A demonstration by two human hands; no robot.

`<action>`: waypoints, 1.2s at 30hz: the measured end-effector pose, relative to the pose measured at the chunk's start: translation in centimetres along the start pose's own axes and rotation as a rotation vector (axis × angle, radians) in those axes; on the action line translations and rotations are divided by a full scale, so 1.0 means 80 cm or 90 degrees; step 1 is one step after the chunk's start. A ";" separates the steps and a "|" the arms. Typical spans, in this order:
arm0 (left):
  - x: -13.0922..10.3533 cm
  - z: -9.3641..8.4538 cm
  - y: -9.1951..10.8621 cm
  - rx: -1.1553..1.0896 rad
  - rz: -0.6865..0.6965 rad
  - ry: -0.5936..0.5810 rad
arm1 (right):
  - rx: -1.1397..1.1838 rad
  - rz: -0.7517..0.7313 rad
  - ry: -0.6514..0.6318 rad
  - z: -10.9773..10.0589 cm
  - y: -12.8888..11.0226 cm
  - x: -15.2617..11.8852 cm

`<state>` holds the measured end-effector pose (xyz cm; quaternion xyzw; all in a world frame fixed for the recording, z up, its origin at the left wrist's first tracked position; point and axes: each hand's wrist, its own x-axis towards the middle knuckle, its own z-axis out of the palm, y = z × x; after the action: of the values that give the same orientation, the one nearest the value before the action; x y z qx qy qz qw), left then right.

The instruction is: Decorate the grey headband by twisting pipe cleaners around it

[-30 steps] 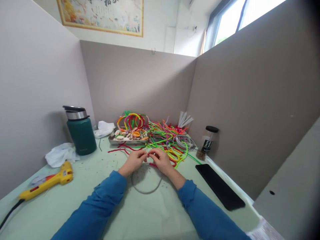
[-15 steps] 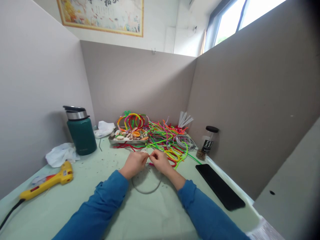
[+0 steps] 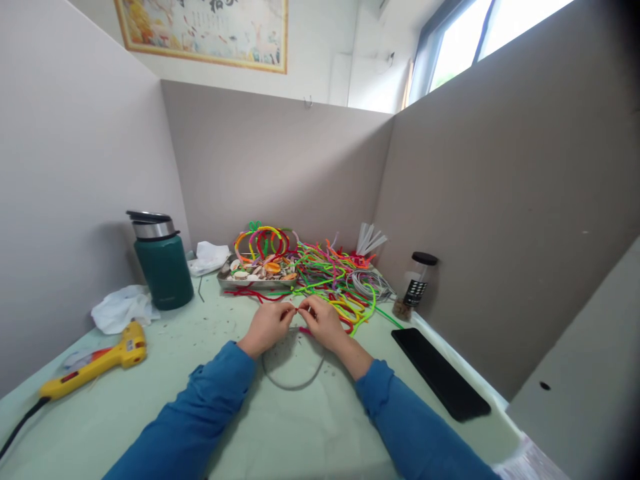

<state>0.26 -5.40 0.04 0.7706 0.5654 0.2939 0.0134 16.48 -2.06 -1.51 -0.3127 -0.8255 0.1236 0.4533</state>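
My left hand (image 3: 270, 327) and my right hand (image 3: 323, 321) meet over the middle of the table, fingers closed in a pinch. Between their fingertips shows a small bit of red pipe cleaner (image 3: 297, 310); most of it is hidden by the fingers. Below them curves a thin grey hoop (image 3: 293, 387), its upper ends passing behind the hands, so whether they touch it I cannot tell. Just past my right hand lies a tangled heap of coloured pipe cleaners (image 3: 325, 267), with red and yellow loops close to the knuckles.
A metal tray (image 3: 257, 285) holds shell-like pieces, with colourful hoops on top. On the left are a green bottle (image 3: 164, 273), crumpled tissue (image 3: 125, 310) and a yellow glue gun (image 3: 100, 367). On the right are a black phone (image 3: 440, 373) and a black-lidded jar (image 3: 416, 287). Partitions enclose the table.
My hands have shifted very slightly, with the fingertips still together on the red bit. The grey hoop beneath has moved a touch. Everything else stays put.
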 end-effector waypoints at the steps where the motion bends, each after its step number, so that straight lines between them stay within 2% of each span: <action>1: 0.001 0.001 -0.001 -0.024 0.003 0.000 | -0.012 -0.011 0.000 -0.001 0.000 0.000; 6: 0.004 0.007 -0.008 -0.118 0.013 -0.020 | -0.052 -0.064 -0.029 -0.005 -0.003 -0.001; 10: 0.003 0.006 -0.008 -0.102 0.012 -0.046 | -0.070 -0.062 -0.046 -0.002 -0.003 -0.001; 14: -0.001 0.001 -0.001 0.016 0.060 -0.032 | -0.027 0.051 -0.029 0.010 0.004 0.001; 16: -0.003 0.000 0.003 0.091 0.091 -0.018 | 0.023 0.132 -0.038 0.014 0.010 0.004; 18: -0.003 0.001 0.005 0.137 0.102 -0.015 | 0.058 0.175 -0.055 0.014 0.015 0.007; 20: -0.003 0.002 0.005 0.146 0.086 -0.016 | 0.056 0.162 -0.062 0.010 0.020 0.007; 22: -0.002 0.002 0.002 0.140 0.048 -0.011 | 0.014 0.106 -0.076 0.004 0.023 0.006; 27: 0.001 -0.003 -0.007 0.120 -0.048 -0.031 | -0.086 0.004 -0.186 -0.007 0.022 -0.002; 32: 0.000 -0.003 -0.007 0.095 -0.048 -0.052 | -0.095 -0.020 -0.220 -0.007 0.018 -0.004; 36: 0.002 -0.002 -0.007 0.022 -0.028 -0.050 | -0.079 0.003 -0.182 -0.005 0.018 -0.003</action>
<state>-0.29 -5.08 0.02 0.7692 0.5862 0.2528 0.0286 17.46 -1.12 -2.17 -0.3213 -0.8869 0.1167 0.3107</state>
